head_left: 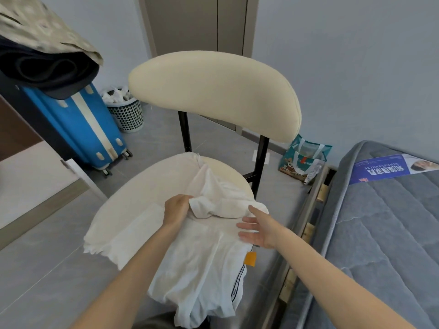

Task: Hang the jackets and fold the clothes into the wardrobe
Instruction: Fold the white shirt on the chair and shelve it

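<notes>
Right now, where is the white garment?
In the head view the white garment lies at lower centre, draped over the cream chair, between the left hand, gripping a fold, and the open right hand; the mattress is on its right.

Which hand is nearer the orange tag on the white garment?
Right. The right hand lies open just above the orange tag; the left hand grips the white garment farther up and left.

mattress (384,233) has a blue label (380,166): four big white Chinese characters, upside down from here, can't make out which; small line beside them too tiny. teal bag (304,160) print unreadable. tape (237,280) along the white garment (194,252) edge has tiny lettering, illegible
</notes>
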Motion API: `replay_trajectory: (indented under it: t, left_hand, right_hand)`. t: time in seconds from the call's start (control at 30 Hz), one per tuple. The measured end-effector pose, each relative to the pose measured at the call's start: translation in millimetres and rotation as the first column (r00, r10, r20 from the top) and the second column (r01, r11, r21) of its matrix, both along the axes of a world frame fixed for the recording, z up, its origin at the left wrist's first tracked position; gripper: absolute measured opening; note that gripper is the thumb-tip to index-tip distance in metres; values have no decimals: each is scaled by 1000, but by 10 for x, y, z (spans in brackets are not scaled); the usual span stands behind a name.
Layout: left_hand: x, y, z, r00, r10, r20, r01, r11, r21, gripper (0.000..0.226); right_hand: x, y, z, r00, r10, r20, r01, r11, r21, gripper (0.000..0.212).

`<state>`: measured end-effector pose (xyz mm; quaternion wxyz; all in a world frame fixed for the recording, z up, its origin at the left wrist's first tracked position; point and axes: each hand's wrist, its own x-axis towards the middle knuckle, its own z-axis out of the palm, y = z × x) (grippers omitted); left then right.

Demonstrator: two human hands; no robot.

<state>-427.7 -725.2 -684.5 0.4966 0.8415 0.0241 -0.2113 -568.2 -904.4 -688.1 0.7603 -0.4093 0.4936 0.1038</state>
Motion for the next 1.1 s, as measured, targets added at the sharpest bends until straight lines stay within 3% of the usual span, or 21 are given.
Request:
replay_trajectory:
  t: [0.07, 0.13, 0.2, 0.3, 0.4, 0.5, 0.6, 0.73, 0.8, 0.9, 0.97, 1.1]
  left_hand:
    - [58, 20, -55, 997, 45, 55, -43, 998, -42, 23]
    - [168, 8, -98, 993, 31, 110, -22, 996, -87, 26]
    - [308, -24, -168, 997, -50, 65, 51, 999, -18, 25]
    - [521, -148, -242, 978, -191, -81, 199, 974, 106, 72]
    - [661, -375, -212, 966, -224, -125, 239, 964, 117, 93]
    - [791, -620, -203, 961, -238, -141, 253, 962, 99, 71]
    - [934, -810, -217, 961, -187, -203, 174, 982, -80, 38]
    - [1044, -993, -173, 907, -265, -327, 111, 900, -423, 35]
    - [1028, -1035, -164, 851, -382, -360, 216, 880, -422, 45]
    - [987, -989, -253, 872, -354, -339, 226, 904, -363, 69]
    - [958, -908, -326, 908, -281, -311, 170, 925, -341, 71]
    - [883, -779, -361, 922, -211, -325, 103, 942, -319, 35]
  right_hand:
    - [80, 17, -13, 978, -209, -1, 206, 965, 164, 41]
    - [171, 44, -44, 937, -347, -37, 348, 921, 178, 41]
    - [246, 80, -87, 918, -392, -68, 397, 900, 181, 37]
    - [356, 61, -95, 904, -420, -81, 428, 886, 177, 37]
    - [475, 50, -45, 905, -419, -72, 425, 897, 122, 48]
    - [559, 45, -47, 896, -444, -18, 444, 893, 77, 44]
    - [554, -67, -10, 836, -539, 107, 510, 833, 213, 31]
    - [509, -388, -34, 695, -695, 185, 601, 702, 382, 37]
    - [481, -514, -85, 673, -709, 211, 615, 695, 372, 26]
    - [469, -509, -193, 763, -621, 182, 560, 774, 295, 22]
    - [439, -453, -300, 822, -562, 94, 531, 816, 230, 16]
    - [356, -393, -286, 886, -460, 60, 435, 869, 236, 40]
